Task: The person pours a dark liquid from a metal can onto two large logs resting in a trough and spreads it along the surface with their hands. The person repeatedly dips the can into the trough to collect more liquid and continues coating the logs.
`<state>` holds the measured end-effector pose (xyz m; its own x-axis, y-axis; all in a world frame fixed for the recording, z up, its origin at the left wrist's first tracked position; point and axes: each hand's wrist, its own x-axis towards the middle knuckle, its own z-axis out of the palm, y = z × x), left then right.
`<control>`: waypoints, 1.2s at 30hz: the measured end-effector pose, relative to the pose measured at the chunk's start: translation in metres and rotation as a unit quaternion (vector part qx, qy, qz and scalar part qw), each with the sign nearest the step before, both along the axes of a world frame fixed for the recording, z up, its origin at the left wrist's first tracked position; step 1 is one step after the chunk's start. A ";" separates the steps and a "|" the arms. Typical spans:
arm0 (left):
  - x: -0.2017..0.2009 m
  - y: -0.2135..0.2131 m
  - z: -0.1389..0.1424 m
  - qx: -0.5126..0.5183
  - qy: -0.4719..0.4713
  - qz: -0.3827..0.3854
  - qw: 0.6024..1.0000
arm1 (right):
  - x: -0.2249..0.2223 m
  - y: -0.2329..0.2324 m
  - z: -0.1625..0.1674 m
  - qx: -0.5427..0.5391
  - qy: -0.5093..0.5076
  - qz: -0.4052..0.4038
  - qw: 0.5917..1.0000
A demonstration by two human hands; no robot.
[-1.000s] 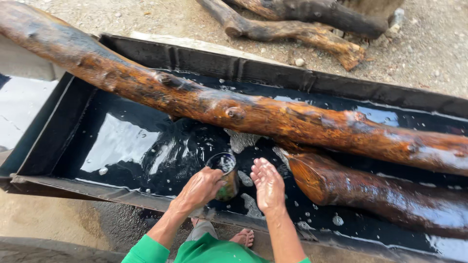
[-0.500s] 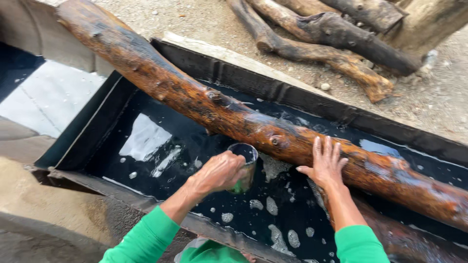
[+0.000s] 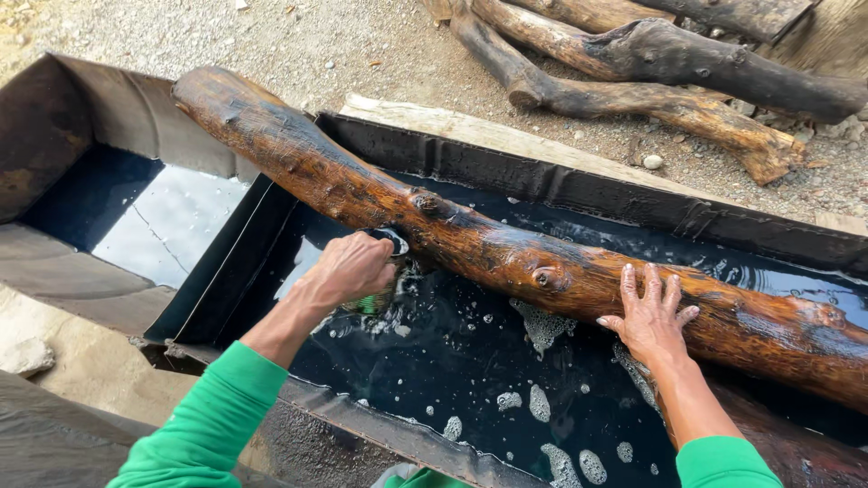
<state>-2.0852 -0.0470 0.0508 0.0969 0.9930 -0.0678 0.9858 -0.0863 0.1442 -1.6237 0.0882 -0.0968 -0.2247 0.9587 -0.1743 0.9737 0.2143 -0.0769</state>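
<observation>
A long wet reddish-brown log [image 3: 470,239] lies slanted across a black trough [image 3: 579,194] of dark foamy liquid. My left hand [image 3: 348,269] grips a small green cup [image 3: 372,301] tilted against the log's near side, and liquid runs down from it. My right hand [image 3: 649,312] rests flat on the log further right, fingers spread. Both arms wear green sleeves. A second wet log [image 3: 805,452] lies low in the trough at the right, partly hidden by my right arm.
A second trough [image 3: 81,126] with dark liquid sits at the left, joined end to end. Several dry logs [image 3: 651,72] lie on the gravel ground behind. A pale wooden plank [image 3: 506,136] runs along the trough's far rim. A stone [image 3: 25,355] lies at lower left.
My left hand has lifted the cup from the liquid and moved left to the log, tipping it. My right hand has come up from the trough and settled on the log.
</observation>
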 end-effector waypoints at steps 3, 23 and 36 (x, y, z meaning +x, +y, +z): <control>0.003 0.009 0.004 -0.022 0.041 -0.024 0.999 | 0.000 -0.002 0.003 0.011 0.003 0.006 1.000; 0.170 0.064 -0.004 -0.124 0.052 -0.268 0.954 | 0.002 -0.003 0.002 0.008 0.022 0.017 1.000; 0.253 0.095 -0.004 -0.117 0.010 -0.326 0.938 | 0.001 -0.006 0.014 -0.015 -0.024 0.032 0.999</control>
